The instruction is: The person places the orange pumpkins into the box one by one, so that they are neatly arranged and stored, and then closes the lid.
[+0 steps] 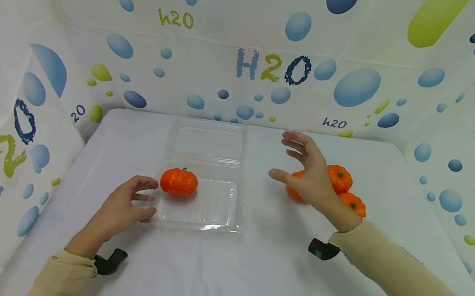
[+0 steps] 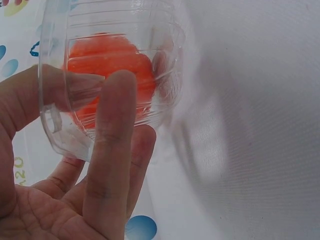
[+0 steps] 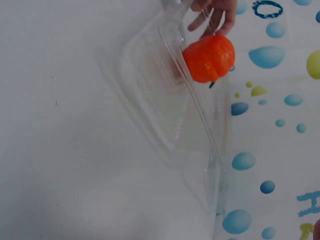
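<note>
A small orange pumpkin (image 1: 178,183) sits at the left side of the base of a clear plastic clamshell box (image 1: 211,227). My left hand (image 1: 127,201) has its relaxed fingers and thumb spread at the box's left edge. In the left wrist view, the thumb (image 2: 117,115) overlaps the clear wall, with the pumpkin (image 2: 110,60) showing through it. My right hand (image 1: 309,173), fingers parted and curved, is above a second pumpkin (image 1: 296,189) that it partly hides. Two more pumpkins (image 1: 339,179) lie beside that wrist. The right wrist view shows the boxed pumpkin (image 3: 210,57).
The box's lid (image 1: 207,142) lies folded back toward the wall. White cloth covers the table (image 1: 205,276). A patterned sheet (image 1: 211,67) with blue and green drops hangs behind and along both sides. Each wrist carries a black camera mount (image 1: 110,261).
</note>
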Available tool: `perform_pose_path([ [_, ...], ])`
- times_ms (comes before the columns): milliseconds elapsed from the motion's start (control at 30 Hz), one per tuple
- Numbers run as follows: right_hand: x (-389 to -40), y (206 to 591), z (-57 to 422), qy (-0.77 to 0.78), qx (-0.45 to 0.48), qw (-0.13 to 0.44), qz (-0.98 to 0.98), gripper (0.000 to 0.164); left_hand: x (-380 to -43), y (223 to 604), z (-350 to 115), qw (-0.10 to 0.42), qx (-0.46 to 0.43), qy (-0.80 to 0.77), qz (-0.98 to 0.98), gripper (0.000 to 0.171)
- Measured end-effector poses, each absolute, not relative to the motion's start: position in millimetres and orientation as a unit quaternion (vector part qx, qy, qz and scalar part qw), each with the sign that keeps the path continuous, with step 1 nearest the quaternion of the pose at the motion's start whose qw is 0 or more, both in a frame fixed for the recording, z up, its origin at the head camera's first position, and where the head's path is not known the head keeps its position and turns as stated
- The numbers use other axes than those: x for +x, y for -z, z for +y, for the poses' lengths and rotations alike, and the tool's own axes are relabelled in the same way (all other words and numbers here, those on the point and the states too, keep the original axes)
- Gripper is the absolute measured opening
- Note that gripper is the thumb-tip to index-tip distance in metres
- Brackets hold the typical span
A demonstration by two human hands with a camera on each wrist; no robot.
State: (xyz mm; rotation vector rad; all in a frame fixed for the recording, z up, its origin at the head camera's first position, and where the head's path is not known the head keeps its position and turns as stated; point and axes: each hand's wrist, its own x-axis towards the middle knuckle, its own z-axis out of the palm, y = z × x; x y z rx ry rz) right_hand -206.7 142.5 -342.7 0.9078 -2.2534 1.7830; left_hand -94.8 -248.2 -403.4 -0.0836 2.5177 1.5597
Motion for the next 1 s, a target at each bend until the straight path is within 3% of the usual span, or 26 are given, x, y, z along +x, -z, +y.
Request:
perform_pose_path([
  [433, -226, 326, 179, -0.55, 0.268, 0.108, -0.784, 0.1, -95, 403, -248, 0.092, -0.028, -0.525, 0.846, 0.061],
  [700, -242, 335, 202, -0.526, 0.223, 0.062, -0.818, 0.109, -94, 402, -248, 0.091, -0.031, -0.528, 0.844, 0.061],
  [1000, -250, 357, 222, -0.492, 0.177, -0.032, -0.852, 0.111, -94, 404, -248, 0.093, -0.032, -0.531, 0.842, 0.061],
])
